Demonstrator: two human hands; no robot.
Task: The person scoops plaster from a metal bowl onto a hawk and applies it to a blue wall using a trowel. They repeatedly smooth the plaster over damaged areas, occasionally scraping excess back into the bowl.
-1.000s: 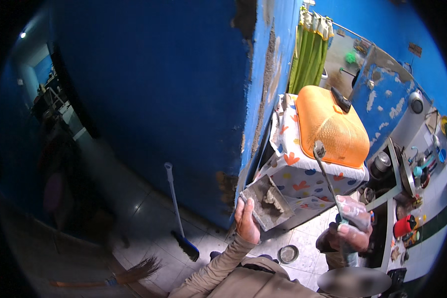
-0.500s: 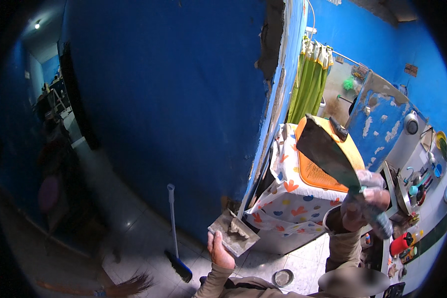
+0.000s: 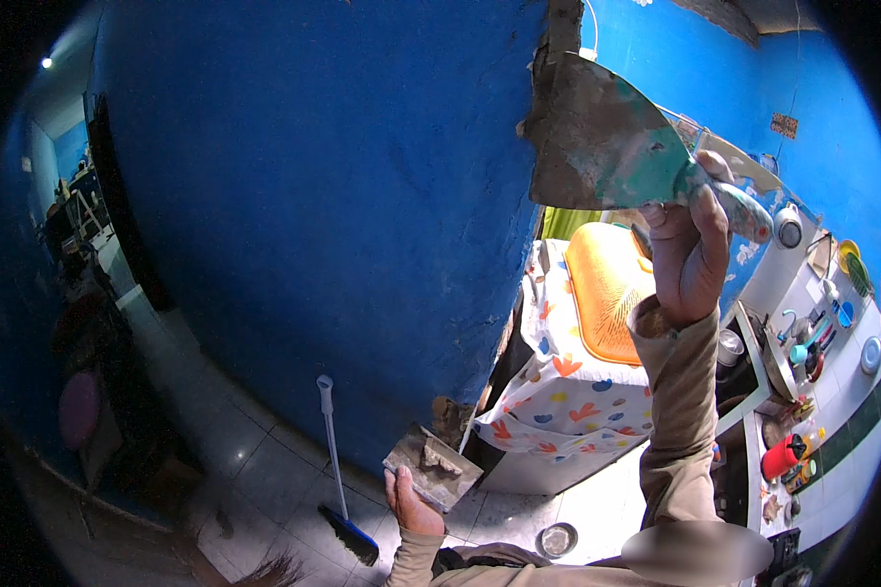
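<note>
My right hand [image 3: 695, 230] is raised and wrapped round the handle of a wide putty knife [image 3: 612, 147]. Its broad blade, smeared with grey and green, lies over the rough, broken edge of the blue wall [image 3: 362, 196]; whether it touches cannot be told. Lower down, my left hand [image 3: 416, 504] grips a flat square plate [image 3: 432, 467] by its edge. A small lump of grey mortar [image 3: 441, 456] sits on that plate. Bare grey patching [image 3: 450, 419] shows at the wall's lower corner, just above the plate.
Behind the corner stands a cabinet under a spotted cloth [image 3: 587, 411], with an orange plastic basket [image 3: 602, 293] on top. A broom [image 3: 331, 440] leans on the wall at left. A round metal bowl [image 3: 558, 539] rests on the floor. Kitchenware fills the counter at right, including a red container [image 3: 781, 457].
My right hand has lifted the putty knife from over the basket up to the wall's broken edge. My left hand still holds the plate with mortar, shifted slightly left in view.
</note>
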